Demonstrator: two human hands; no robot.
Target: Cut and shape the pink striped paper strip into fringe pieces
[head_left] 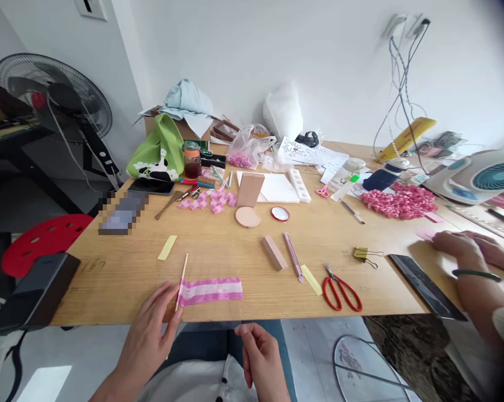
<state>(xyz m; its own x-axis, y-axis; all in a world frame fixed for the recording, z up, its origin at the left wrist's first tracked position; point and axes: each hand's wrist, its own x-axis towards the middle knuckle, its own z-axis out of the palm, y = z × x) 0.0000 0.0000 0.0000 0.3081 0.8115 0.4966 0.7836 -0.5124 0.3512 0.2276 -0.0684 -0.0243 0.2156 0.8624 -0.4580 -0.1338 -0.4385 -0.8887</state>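
Observation:
My left hand [145, 335] holds a thin bamboo stick [181, 282] upright at the table's near edge. A pink-and-white striped strip of fabric or paper [210, 291] lies flat on the wooden table [109, 285], its left end at the stick. My right hand [260, 357] hangs just below the table edge, to the right of the strip. Its fingertips are drawn together with nothing visible in them. Whether the strip is fixed to the stick is hidden at this size.
Red-handled scissors [341, 290], a pink tool [292, 257] and a wooden block [274, 252] lie beyond the strip. Pink flower pieces [398, 201] and assorted supplies crowd the far side. A co-worker's hands [461, 248] rest on the table at right.

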